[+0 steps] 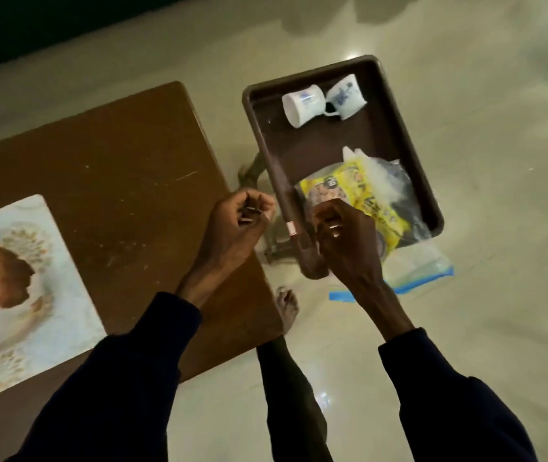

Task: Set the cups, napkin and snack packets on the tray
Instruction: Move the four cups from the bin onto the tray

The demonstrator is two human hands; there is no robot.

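A dark brown tray [263,135] sits right of the table, over the floor. Two white cups with blue patterns lie on their sides at its far end, one [301,105] to the left and the other [344,95] to the right, touching. At the near end lie a yellow snack packet [371,198], a clear packet [394,185] and a white napkin [352,153] poking out behind them. My right hand [339,238] grips the tray's near left corner. My left hand [240,221] hovers just left of the tray, fingers curled with nothing visible in them.
A brown wooden table [115,168] fills the left, with a printed placemat [35,271] on it. A clear bag with blue edging [422,268] lies on the pale floor under the tray's near end. My bare foot [287,306] stands beside the table corner.
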